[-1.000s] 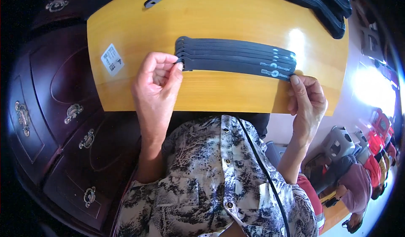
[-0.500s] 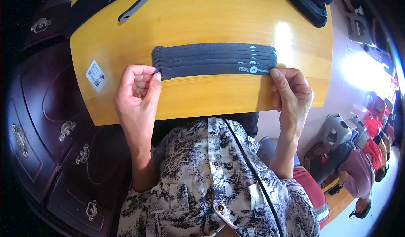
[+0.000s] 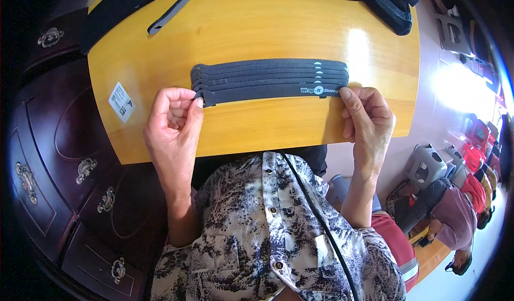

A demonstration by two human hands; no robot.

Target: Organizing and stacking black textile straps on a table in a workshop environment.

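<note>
Several black fabric straps (image 3: 257, 76) lie fanned in an overlapping row on the yellow wooden table (image 3: 257, 129), each with a pale printed mark toward its right end. My left hand (image 3: 175, 113) pinches the left, slotted end of the nearest strap (image 3: 257, 93) between thumb and fingers. At the opposite end of that strap, my right hand (image 3: 369, 111) pinches its tip. The nearest strap rests along the front of the row, almost straight from hand to hand.
A single strap (image 3: 176, 9) lies at the table's far side, left of a black bundle of straps (image 3: 369, 1). Another wide black piece (image 3: 120, 12) sits at the far left corner. A white label (image 3: 123, 103) is stuck on the left. Dark drawers (image 3: 69, 167) stand left; people (image 3: 452, 210) sit at right.
The row of straps and the table appear slightly lower in the picture, shifted a little left. Both hands keep their pinch on the nearest strap.
</note>
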